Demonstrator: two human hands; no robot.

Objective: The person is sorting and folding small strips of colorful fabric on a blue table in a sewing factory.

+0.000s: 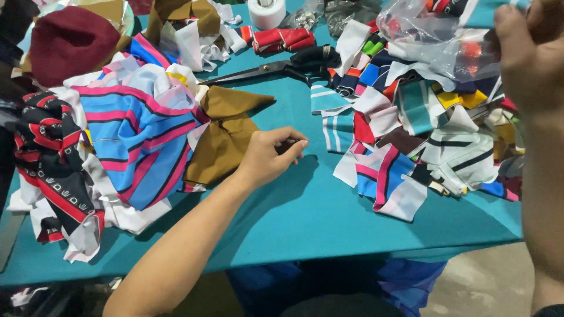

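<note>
We are pinching something small and dark between the fingertips of our left hand, which is resting on the teal desk just beside the brown fabric piece; the grip is narrow and closed on that small item, though it is too tiny for us to tell what it is. Our right hand is lifting a clear plastic bag above the heap of striped fabric scraps on the right, its grip closed on the bag's edge. As we are judging it, the main risk is that the small dark thing is slipping out of so slight a pinch and getting lost among the cloth, since scraps are lying close on both sides. The bag is sagging with coloured pieces inside, so it may be tipping and spilling them onto the heap if we are holding only one edge. The black scissors are lying near the far scraps, partly among them, so reaching blindly into that pile could be nicking a finger. The blue and pink striped bundle at the left is hanging near the desk's edge and may be sliding off.
</note>
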